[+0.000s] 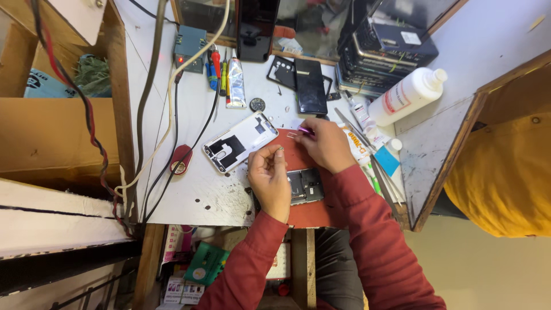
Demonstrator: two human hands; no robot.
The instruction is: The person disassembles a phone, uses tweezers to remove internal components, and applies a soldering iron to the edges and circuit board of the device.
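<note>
A red work mat is laid at the near table edge, crowded on the right by tools and a white bottle. A tiny metal part is pinched in the left hand, above an opened phone. A purple-handled tool is gripped by the right hand, just right of the part. A white back cover lies to the left.

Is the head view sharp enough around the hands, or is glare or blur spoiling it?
Head view: even light, soft shadows; left hand and right hand are reasonably sharp; the tiny part pinched in the left fingers is too small to identify; mild glare on the white phone back cover; wide-angle bending at the edges.
</note>
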